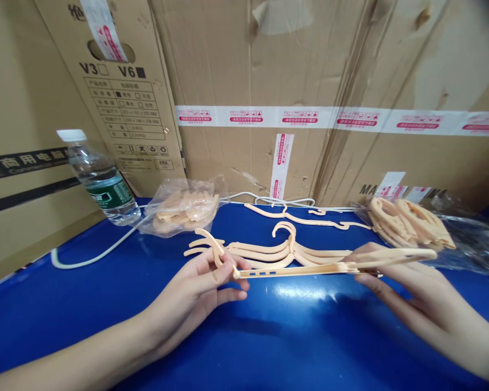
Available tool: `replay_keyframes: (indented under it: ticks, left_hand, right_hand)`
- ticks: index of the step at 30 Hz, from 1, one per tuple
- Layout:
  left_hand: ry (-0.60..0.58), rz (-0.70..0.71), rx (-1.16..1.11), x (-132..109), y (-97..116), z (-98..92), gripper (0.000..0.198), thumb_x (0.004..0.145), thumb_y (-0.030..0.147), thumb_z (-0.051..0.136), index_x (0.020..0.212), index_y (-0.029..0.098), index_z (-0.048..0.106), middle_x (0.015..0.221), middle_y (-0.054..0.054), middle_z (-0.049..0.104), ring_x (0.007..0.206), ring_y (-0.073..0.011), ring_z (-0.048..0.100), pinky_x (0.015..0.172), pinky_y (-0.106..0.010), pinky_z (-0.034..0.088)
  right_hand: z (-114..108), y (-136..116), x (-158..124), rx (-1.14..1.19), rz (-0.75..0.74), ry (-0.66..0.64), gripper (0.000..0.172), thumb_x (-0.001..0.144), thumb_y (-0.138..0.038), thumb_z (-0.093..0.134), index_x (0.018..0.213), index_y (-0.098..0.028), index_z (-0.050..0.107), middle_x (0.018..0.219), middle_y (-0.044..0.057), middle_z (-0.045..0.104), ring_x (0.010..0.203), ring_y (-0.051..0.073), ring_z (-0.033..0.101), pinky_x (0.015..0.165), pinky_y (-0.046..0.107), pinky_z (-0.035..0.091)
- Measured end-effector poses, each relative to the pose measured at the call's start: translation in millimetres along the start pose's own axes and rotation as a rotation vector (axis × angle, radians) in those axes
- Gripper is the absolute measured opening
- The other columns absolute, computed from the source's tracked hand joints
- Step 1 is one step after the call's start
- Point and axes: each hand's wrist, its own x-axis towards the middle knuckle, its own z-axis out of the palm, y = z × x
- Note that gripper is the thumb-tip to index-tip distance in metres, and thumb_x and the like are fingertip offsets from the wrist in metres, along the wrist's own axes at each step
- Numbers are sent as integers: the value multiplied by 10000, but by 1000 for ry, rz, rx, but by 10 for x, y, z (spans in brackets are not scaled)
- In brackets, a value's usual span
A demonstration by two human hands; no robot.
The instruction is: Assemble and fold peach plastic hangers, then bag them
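Note:
Between my two hands, a beige plastic folding hanger (295, 271) is held level above the table. My left hand (206, 285) pinches its left end, where the hook-shaped piece joins the slotted bar. Closed round the other part is my right hand (403, 293), with the thumb below and fingers partly hidden behind the hanger. Just behind lie several beige hangers (264, 252) stacked together, their hooks pointing away from me. Farther back a single beige hanger (309, 219) lies unfolded on the table.
A blue table (269, 347) spans the front. At left stand a water bottle (101, 184) and a clear bag of beige parts (183, 209). On the right are folded beige hangers (409, 222) by crumpled plastic. A white cable (101, 260) runs along the back, before cardboard boxes (248, 65).

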Motion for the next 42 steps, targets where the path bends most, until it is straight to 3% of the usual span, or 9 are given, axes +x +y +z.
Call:
replay_keyframes:
  ticks: [5,14,22,27,34,36,39,40,42]
  left_hand:
    - [24,-21,29,-20,21,17,151,805,303,802,795,169,733,823,-33,645,774,-147,610,716,-238,555]
    - [126,2,36,50,-40,-4,319,609,330,937,709,132,708,669,-17,647,622,-123,608,604,-211,536]
    - [269,148,31,41,-45,-1,450,500,326,977,653,153,592,612,25,639,512,-104,590,500,-195,506]
    - [317,198,29,33,-29,22,411,529,296,972,683,147,621,673,5,691,562,-102,626,560,-187,552]
    - [379,139,57,10,-71,63,304,605,288,939,762,156,714,813,-28,733,761,-149,712,672,-170,578]
    - [270,51,192,-42,-121,97,242,704,337,874,814,173,734,888,-55,738,754,-165,715,594,-175,573]
    - [-104,27,512,-177,-211,156,145,832,355,743,822,212,759,940,-91,744,697,-203,707,490,-223,568]
    - [-231,111,617,-223,-234,164,147,874,344,688,826,236,776,957,-91,751,738,-223,716,552,-256,596]
    - [-431,334,860,-284,-258,151,181,921,274,622,956,315,794,1044,-63,772,1002,-276,705,895,-357,577]
  right_hand:
    - [7,-18,11,20,-25,-25,238,971,-182,468,1156,-291,572,1039,61,709,901,219,691,722,311,573]
    - [66,-102,-10,203,2,-119,331,919,-76,452,1154,-270,579,1071,69,674,1015,202,670,822,281,570]
    - [93,-263,0,241,45,-121,322,941,-108,470,1184,-305,549,1047,31,703,968,173,692,797,236,577]
    - [105,-321,-42,248,115,-80,278,952,-163,494,1185,-301,557,1077,41,714,959,200,703,738,244,591]
    - [150,-160,-50,300,319,-66,229,976,-256,514,1197,-261,572,1040,66,704,890,210,695,675,279,576]
    - [148,-128,-32,311,353,-90,203,993,-268,493,1184,-248,558,953,52,693,770,180,670,613,261,543]
    - [155,-120,-7,309,320,-143,171,1011,-244,450,1147,-229,553,902,45,671,715,161,629,631,266,521]
    - [167,-126,-4,310,295,-166,164,1010,-225,445,1128,-224,558,935,55,672,770,169,635,678,278,526]
    - [204,-147,-10,314,258,-207,158,1000,-184,445,1095,-217,567,1007,75,668,893,190,634,764,306,525]
